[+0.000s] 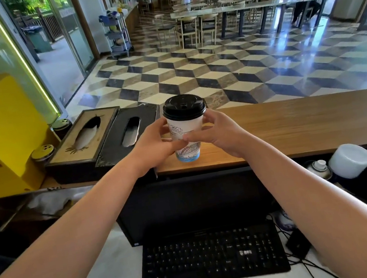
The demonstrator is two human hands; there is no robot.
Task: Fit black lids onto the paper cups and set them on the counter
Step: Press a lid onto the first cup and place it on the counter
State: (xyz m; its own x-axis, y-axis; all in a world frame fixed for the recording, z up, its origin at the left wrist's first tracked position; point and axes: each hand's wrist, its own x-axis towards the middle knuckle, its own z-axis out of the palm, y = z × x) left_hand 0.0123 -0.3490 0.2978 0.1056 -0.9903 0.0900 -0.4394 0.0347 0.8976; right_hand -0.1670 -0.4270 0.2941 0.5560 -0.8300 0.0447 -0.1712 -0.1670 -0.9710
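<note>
Tipping is the main risk. The cup (185, 136) stands at centre frame, close to the near edge of the counter (295, 125). A careless release, or a wrist brushing it on the way back, could knock it off that edge toward the keyboard (212, 257) at the bottom of the frame. I cannot tell whether its base is fully down on the wood or a shade above it; letting go too early could land it crooked. A hard squeeze is the other danger. Paper walls give, and a pinched rim could pop the lid (183, 106), which looks seated level all round. The tissue box (126, 135) left of centre lies near the left wrist, so a wide sweep that way could catch it.

Both hands clasp the cup from opposite sides. The left hand (154, 145) curls round its left wall and the right hand (220, 133) round its right, with their thumbs close together on the near face over the printed band. The lid stands above both hands, untouched by either. The cup's blue-printed foot shows below them.
</note>
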